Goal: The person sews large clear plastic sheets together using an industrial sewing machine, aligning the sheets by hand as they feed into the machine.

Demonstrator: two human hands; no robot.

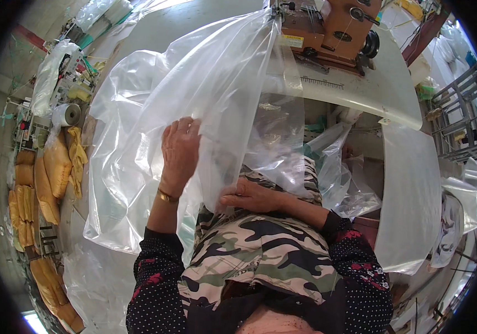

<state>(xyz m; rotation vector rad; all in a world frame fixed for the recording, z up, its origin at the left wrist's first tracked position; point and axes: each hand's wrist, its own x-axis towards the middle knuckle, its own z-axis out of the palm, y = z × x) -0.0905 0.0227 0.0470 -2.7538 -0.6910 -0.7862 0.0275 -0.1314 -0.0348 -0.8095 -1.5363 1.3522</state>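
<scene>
A large sheet of clear plastic film [138, 111] runs from the sewing machine [327, 33] down over the table's near edge and across my lap. My left hand [180, 149] is closed on the film left of the middle, its fingers curled into a fold. Lower and to the right, my right hand [249, 196] pinches the near end of the film just above my camouflage apron [266, 250]. At the far end the film gathers to a narrow bunch under the brown machine's needle area, where small details cannot be made out.
The pale work table [361, 97] carries a printed ruler scale beside the machine. More clear film hangs over a gap right of my lap. Yellow-orange packs [55, 167] and a white roll [67, 114] lie at the left. A grey metal rack [458, 111] stands at the right.
</scene>
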